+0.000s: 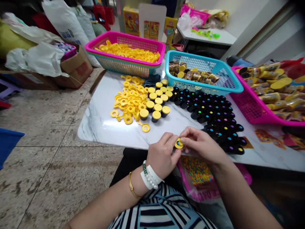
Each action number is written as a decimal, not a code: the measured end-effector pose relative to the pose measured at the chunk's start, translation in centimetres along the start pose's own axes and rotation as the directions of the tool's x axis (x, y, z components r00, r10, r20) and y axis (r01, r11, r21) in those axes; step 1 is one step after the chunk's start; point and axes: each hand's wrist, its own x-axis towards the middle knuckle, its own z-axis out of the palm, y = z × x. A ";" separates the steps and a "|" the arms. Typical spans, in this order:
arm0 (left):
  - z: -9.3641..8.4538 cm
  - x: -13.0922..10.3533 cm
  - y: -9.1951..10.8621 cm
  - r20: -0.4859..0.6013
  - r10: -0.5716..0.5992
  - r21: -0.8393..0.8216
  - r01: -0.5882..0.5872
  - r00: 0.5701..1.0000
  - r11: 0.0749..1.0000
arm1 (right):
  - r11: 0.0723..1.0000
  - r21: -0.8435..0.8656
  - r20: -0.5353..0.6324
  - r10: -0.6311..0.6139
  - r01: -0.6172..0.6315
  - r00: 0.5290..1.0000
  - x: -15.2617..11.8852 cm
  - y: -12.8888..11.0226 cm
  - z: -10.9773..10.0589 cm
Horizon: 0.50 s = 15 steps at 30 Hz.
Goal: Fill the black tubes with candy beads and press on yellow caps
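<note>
Your left hand (162, 156) and right hand (205, 146) pinch the yellow cap (178, 147), nearly closed, at the worktop's (105, 133) six o'clock; it looks light, stiff, perhaps slippery, best gripped by its rim at nine and three.

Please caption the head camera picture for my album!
Left hand and right hand hold a yellow piece, near yellow rings and black pieces.

Shows 1 white, grey-veined tabletop (100, 127). Bears loose yellow rings (137, 106), with yellow-topped black cups (157, 107) just beside, then black pieces with coloured dots (214, 116). Supports, behind these, 1 basket stack (107, 63) and 1 blue basket (202, 86); at right, 1 pink basket (262, 117).
</note>
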 end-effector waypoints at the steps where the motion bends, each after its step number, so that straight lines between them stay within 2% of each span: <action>1: 0.0 0.1 0.1 0.003 -0.005 -0.010 0.005 1.000 1.000 | 1.000 -0.029 0.006 0.004 -0.004 1.000 0.0 -0.4 0.2; 6: 0.3 0.7 -0.2 0.023 -0.041 -0.023 0.042 0.999 0.999 | 0.961 -0.256 -0.148 -0.147 0.105 0.978 -0.3 -0.9 1.6; 8: 0.4 0.9 -0.5 0.060 -0.047 -0.028 0.049 0.997 0.998 | 0.977 -0.192 -0.107 -0.110 0.088 0.988 -0.5 -0.2 1.5; 10: 0.4 1.0 -0.8 0.076 -0.043 -0.041 0.046 0.996 0.998 | 0.997 -0.056 -0.022 -0.053 0.052 0.998 -0.4 0.5 0.9; 12: 0.2 1.0 -0.9 0.060 -0.042 -0.049 0.045 0.997 0.998 | 0.997 0.068 0.054 -0.031 0.027 0.998 -0.1 0.9 0.2; 15: -0.1 0.9 -0.9 0.037 -0.045 -0.034 0.046 0.998 0.998 | 0.987 0.158 0.106 -0.027 0.010 0.994 0.3 1.0 -0.5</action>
